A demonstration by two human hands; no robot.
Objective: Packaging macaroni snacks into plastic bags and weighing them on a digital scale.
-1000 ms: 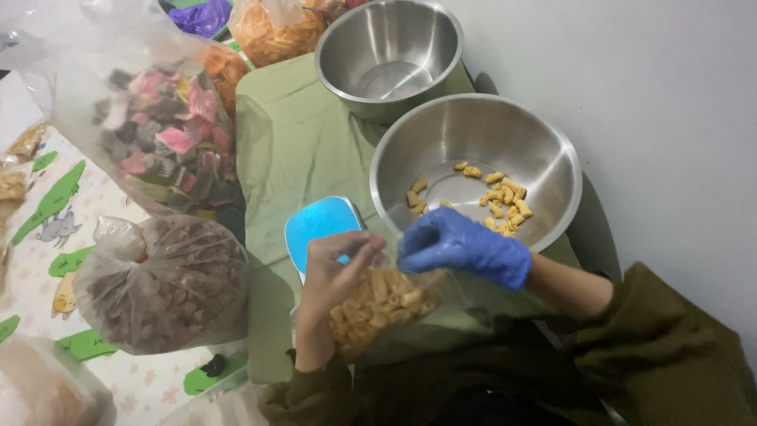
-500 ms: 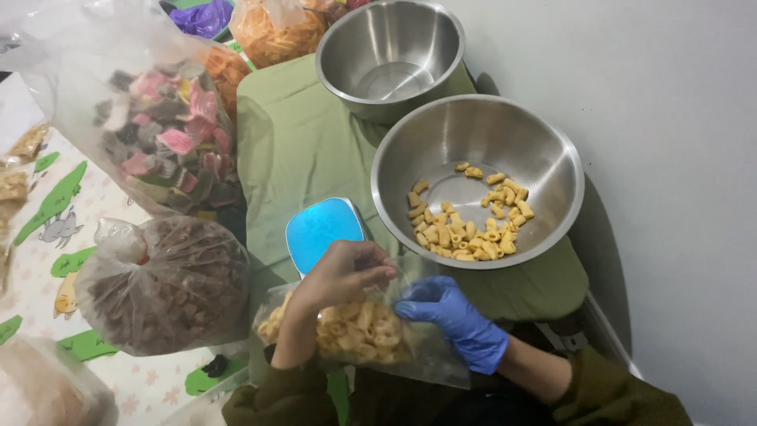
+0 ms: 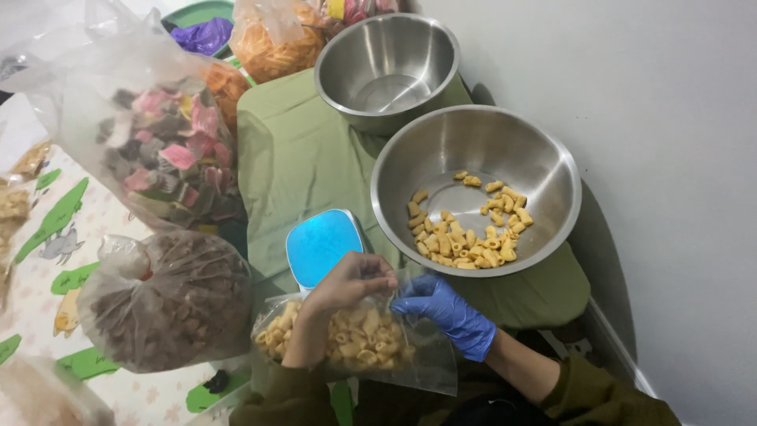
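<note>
A clear plastic bag of yellow tube-shaped snacks (image 3: 347, 339) sits low in front of the person, against their lap at the near edge of the desk (image 3: 292, 158). The bare left hand (image 3: 347, 282) is pinched shut on the bag's upper edge, and the blue-gloved right hand (image 3: 441, 306) grips the same edge from the other side, fingers closed on the plastic; holding it by the mouth this way seems to keep the contents settled at the bottom. Just beyond the hands lies a small scale with a blue top (image 3: 322, 246), and beside it a steel bowl (image 3: 552, 173) with more of the same snacks, within easy reach. An empty steel bowl (image 3: 441, 39) stands farther back. Large bags of brown (image 3: 169, 300) and mixed pink-and-dark snacks (image 3: 162, 150) sit to the left.
</note>
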